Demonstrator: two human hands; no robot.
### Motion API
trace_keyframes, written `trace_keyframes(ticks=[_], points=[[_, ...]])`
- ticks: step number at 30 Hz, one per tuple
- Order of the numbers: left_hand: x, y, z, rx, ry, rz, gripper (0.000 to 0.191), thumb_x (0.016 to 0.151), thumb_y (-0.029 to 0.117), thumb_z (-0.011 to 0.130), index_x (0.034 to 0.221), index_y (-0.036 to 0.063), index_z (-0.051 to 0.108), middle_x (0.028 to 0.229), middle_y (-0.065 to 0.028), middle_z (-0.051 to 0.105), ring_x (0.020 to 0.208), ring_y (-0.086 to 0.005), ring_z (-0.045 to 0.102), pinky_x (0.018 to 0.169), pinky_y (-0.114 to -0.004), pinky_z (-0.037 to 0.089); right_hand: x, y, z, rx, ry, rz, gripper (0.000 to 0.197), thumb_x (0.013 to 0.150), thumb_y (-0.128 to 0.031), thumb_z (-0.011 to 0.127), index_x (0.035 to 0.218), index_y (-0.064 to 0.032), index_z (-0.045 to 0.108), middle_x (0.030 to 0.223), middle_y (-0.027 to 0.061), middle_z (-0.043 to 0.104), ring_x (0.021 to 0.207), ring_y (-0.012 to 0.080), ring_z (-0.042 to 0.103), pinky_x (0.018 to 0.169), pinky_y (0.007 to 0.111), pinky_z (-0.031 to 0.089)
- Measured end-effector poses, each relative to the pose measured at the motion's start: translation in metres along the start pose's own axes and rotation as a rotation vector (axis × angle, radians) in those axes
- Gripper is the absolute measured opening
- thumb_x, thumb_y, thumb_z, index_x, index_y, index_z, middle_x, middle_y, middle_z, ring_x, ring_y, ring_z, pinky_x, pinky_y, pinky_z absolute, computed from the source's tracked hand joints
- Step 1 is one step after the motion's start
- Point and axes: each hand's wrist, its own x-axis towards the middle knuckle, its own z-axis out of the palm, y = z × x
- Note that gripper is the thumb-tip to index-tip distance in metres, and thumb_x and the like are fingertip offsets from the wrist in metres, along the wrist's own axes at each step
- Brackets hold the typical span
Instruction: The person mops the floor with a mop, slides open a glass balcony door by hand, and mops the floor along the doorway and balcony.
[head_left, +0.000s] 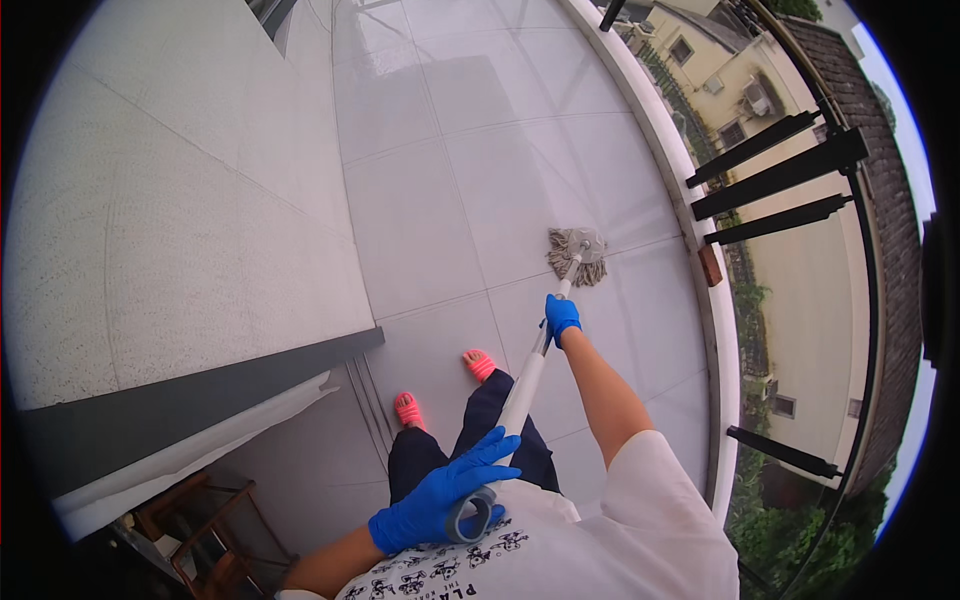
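Observation:
A string mop (577, 256) with a round white plate and grey-brown strands rests on the tiled floor (420, 217), near the balcony's low ledge. Its white and metal handle (522, 394) slants back towards my body. My right hand (562, 321), in a blue glove, grips the handle's lower part, not far above the mop head. At the handle's upper end, by my shirt, my left hand (450, 495), also gloved in blue, holds the shaft just beside its grey looped end (470, 516).
A white ledge (675, 187) with dark railing posts (780, 172) runs along the right; a brick piece (709, 265) lies on it. A pale wall (225, 187) stands left. Metal door tracks (371, 405) cross the floor near my pink sandals (409, 410). A wooden chair (214, 536) is at lower left.

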Motion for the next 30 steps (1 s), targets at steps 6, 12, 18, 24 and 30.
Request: trace_keyframes(ticks=[6,12,18,24,30], points=[[0.040,-0.017,0.006,0.266,0.288,-0.080,0.034,0.065,0.005,0.067,0.096,0.0030,0.053,0.110,-0.0166,0.052,0.106,-0.0310,0.048,0.086,-0.034,0.042,0.033,-0.045,0.022,0.814,-0.115,0.201,0.033,0.081,-0.031,0.046,0.088,0.0006,0.046,0.063,0.0131,0.055,0.049,0.0220,0.056,0.045,0.030,0.048],[-0.031,0.000,0.001,0.216,0.651,-0.270,0.032,0.063,-0.001,0.063,0.093,0.0011,0.054,0.106,-0.0193,0.053,0.106,-0.0300,0.049,0.086,-0.034,0.041,-0.002,-0.037,0.110,0.934,-0.433,0.425,0.028,0.083,-0.022,0.042,0.106,-0.0199,0.027,0.069,0.0141,0.052,0.049,0.0232,0.053,0.041,0.031,0.046],[-0.112,0.053,0.011,0.170,1.123,-0.362,0.024,0.068,0.001,0.057,0.091,-0.0017,0.052,0.100,-0.0218,0.054,0.099,-0.0310,0.052,0.086,-0.037,0.040,-0.125,-0.021,0.194,0.557,-0.435,0.385,0.059,0.078,-0.011,0.041,0.126,-0.0207,0.008,0.069,0.0125,0.044,0.052,0.0209,0.047,0.048,0.035,0.045],[-0.199,0.098,0.039,0.344,1.365,-0.421,0.026,0.076,0.014,0.051,0.094,-0.0023,0.045,0.092,-0.0205,0.052,0.087,-0.0286,0.053,0.084,-0.040,0.040,-0.247,0.040,0.253,0.151,-0.601,0.352,0.043,0.077,-0.013,0.040,0.115,-0.0132,0.020,0.074,0.0131,0.043,0.058,0.0224,0.046,0.049,0.037,0.043],[-0.286,0.139,0.059,0.631,1.446,-0.406,0.024,0.058,0.013,0.056,0.077,-0.0016,0.056,0.076,-0.0173,0.059,0.072,-0.0268,0.058,0.069,-0.035,0.048,-0.355,0.116,0.265,-0.190,-0.719,0.492,0.026,0.077,-0.021,0.038,0.098,-0.0063,0.035,0.081,0.0125,0.042,0.068,0.0232,0.046,0.059,0.040,0.043]])
